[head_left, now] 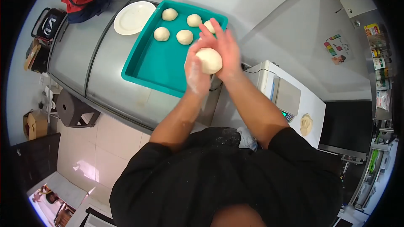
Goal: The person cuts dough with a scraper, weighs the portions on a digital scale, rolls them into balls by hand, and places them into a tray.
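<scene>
Dough ball (211, 61) in hand, at the right side of the green tray (155, 64), as I see it from here. Grip: both hands closed round the ball, one per side; L hand (194, 72) cups its left, w/ white flour on the skin, R hand (229, 54) presses its right. R fingers reach far past the ball, blurred; which fingertips belong to which hand is hard to tell. Ball's far side & underside hidden, so can't say how the palms meet there. In tray: five more balls (185, 37), approx. two rows, far end; the rightmost is part-covered by fingers. Tray's near right corner hidden behind hands & L wrist. Left of tray, on the metal counter (107, 65): white plate (134, 18). Right, on a white table (314, 101): scale (288, 96), display lit, digits unreadable; dough lump (306, 125) just beside it.
</scene>
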The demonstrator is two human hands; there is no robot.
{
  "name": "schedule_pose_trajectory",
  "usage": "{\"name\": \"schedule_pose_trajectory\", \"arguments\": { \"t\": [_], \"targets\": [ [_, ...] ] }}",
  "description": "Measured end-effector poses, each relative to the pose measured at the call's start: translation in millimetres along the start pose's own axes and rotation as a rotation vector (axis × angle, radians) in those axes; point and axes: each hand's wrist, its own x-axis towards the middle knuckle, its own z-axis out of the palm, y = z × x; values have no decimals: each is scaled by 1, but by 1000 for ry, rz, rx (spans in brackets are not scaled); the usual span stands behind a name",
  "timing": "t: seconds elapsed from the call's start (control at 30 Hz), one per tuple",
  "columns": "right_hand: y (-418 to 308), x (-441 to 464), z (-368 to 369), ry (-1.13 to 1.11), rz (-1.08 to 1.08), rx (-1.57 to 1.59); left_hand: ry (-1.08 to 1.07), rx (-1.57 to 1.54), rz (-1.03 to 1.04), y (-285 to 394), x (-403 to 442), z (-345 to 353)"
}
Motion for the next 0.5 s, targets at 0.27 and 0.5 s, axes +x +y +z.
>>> {"name": "schedule_pose_trajectory", "arguments": {
  "t": [0.27, 0.5],
  "targets": [
    [22, 20, -84, 677, 44, -349, 295, -380, -312, -31, 48, -29],
    [-19, -62, -158, 707, 223, -303, -70, 1218, -450, -83, 63, -119]
  ]
}}
